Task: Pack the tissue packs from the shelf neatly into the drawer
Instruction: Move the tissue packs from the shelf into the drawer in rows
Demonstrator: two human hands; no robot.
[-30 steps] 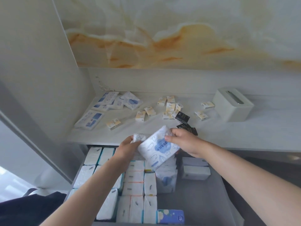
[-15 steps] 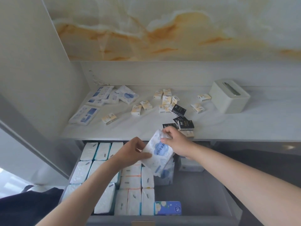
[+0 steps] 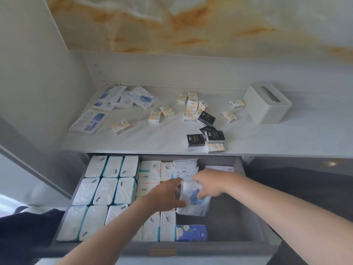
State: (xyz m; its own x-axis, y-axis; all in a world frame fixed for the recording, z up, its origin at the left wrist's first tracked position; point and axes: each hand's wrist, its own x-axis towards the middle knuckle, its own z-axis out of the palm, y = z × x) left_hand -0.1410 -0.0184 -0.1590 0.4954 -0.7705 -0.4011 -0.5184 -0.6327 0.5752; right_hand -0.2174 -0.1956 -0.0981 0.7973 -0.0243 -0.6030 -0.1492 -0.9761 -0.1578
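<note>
Gripping the tissue pack [image 3: 193, 198], left hand [image 3: 168, 194] and right hand [image 3: 210, 183] sit beside stacked packs [image 3: 185, 168].

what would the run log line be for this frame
tissue pack: held inside drawer | left hand: grips it | right hand: grips it | shelf: small packs waiting

White-and-blue tissue pack [image 3: 193, 197] held low in the open drawer [image 3: 235, 222], with more packs loose on the shelf [image 3: 286, 138].
The crinkled soft pack stands tilted mid-drawer, gripped by the left hand [image 3: 168, 196] and right hand [image 3: 210, 185], just right of the white packs [image 3: 107, 190] that stand in tight rows filling the drawer's left side. A blue floral pack [image 3: 191, 232] lies at the near edge. On the shelf, flat blue-and-white packs [image 3: 122, 98] overlap at far left, cream pocket packs [image 3: 192, 106] are scattered in the middle, and black pocket packs [image 3: 214, 136] cluster near the front.
</note>
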